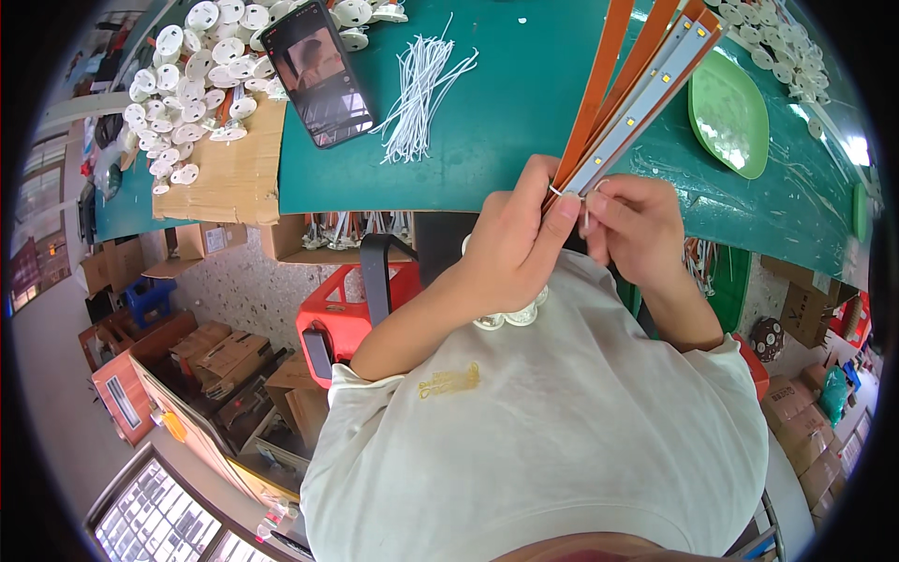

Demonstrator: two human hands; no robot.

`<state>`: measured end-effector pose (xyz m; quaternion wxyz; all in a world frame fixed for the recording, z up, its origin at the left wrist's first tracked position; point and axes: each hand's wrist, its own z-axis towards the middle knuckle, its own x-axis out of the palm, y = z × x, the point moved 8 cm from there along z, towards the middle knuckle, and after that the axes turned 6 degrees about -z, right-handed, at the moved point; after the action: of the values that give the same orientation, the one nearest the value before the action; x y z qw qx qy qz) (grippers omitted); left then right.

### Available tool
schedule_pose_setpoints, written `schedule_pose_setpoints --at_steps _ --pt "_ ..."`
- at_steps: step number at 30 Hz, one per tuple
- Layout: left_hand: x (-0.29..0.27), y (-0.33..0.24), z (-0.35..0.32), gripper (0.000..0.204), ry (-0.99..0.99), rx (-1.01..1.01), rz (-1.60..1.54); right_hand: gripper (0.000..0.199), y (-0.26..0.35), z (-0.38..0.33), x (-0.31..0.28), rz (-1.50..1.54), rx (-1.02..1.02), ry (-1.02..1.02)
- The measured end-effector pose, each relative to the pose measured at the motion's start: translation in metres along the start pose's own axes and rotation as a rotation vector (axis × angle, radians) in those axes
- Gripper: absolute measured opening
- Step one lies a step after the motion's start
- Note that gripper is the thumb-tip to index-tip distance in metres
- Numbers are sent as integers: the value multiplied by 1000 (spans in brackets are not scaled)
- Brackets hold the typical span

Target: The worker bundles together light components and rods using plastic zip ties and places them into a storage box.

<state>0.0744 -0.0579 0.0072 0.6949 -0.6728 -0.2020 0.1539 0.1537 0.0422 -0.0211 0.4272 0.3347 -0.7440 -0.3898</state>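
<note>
My left hand (pixel 513 245) is wrapped round a bundle of LED strips (pixel 629 120), some showing orange backs and one a white face with yellow LEDs. The strips point up over the bench, tilted to the right. White round pieces (pixel 520 317) show below the left hand, at the bundle's lower end. A thin white tie (pixel 556 191) crosses the strips just above my left thumb. My right hand (pixel 639 227) pinches the tie close beside the bundle, its fingers pressed together. Part of the tie is hidden by the fingers.
On the green bench (pixel 524 112) lie a heap of white ties (pixel 423 98), a phone (pixel 318 75) and a light green tray (pixel 729 112). Piled white round pieces (pixel 201 75) cover cardboard (pixel 229 155) at the left. A red stool (pixel 323 300) stands beneath.
</note>
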Motion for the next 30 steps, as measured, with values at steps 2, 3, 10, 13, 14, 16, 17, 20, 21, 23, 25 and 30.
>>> schedule_pose_setpoints --at_steps 2,3,10,13,14,16,17,20,21,23,25,30 --pt "1 3 -2 23 3 9 9 12 -5 2 -1 38 29 16" --pt "1 8 -2 25 -10 -12 -45 11 -10 3 -1 77 58 30" --pt "-3 16 -6 38 -24 -158 -357 35 52 -24 27 -1240 -1116 -197" --pt "0 16 -6 40 30 -186 -369 37 69 -34 36 -1321 -1317 -333" --pt "0 16 -6 40 30 -186 -369 37 73 -34 35 -1322 -1318 -333" --pt "0 18 -5 41 14 -187 -383 34 73 -31 39 -1412 -1297 -222" --pt "0 19 -5 41 15 -188 -383 34 74 -31 39 -1412 -1296 -223" --pt "0 22 -5 42 5 -212 -410 31 73 -33 44 -1452 -1361 -206" --pt "0 21 -5 41 9 -211 -424 31 74 -35 45 -1441 -1401 -207" --pt "0 21 -5 41 11 -210 -438 31 76 -39 45 -1426 -1442 -205" --pt "2 22 -5 38 14 -224 -463 31 75 -40 50 -1472 -1443 -109" --pt "2 19 -5 36 77 -227 -467 29 76 -40 48 -1438 -1474 -65"
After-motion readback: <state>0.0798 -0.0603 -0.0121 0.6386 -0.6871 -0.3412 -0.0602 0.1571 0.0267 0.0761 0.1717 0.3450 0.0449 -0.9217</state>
